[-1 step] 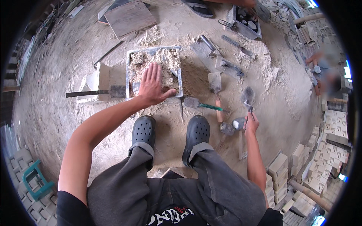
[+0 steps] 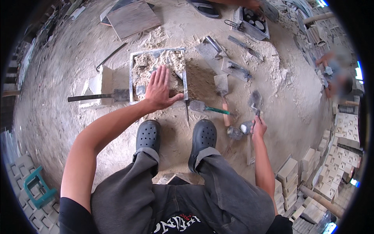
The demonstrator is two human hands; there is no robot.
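Observation:
My left hand lies flat, fingers stretched out, over the near part of a square metal frame. Crumbly tan sand fills the frame, with several dark flat pieces among it; what is under my palm is hidden. Off to the right, my right hand is closed round the handle of a small trowel, its grey blade pointing away from me above the floor. Beside the frame lie a green-handled trowel and a wooden-handled trowel. Two rounded dusty lumps sit left of my right hand.
A long flat bar rests across a pale block left of the frame. Farther off are a plastering trowel, boards and an open toolbox near another person's arm. Stacked blocks stand at right, a green stool at left.
My left hand has shifted slightly to the right over the sand. My right hand and the small trowel have moved a little to the left.

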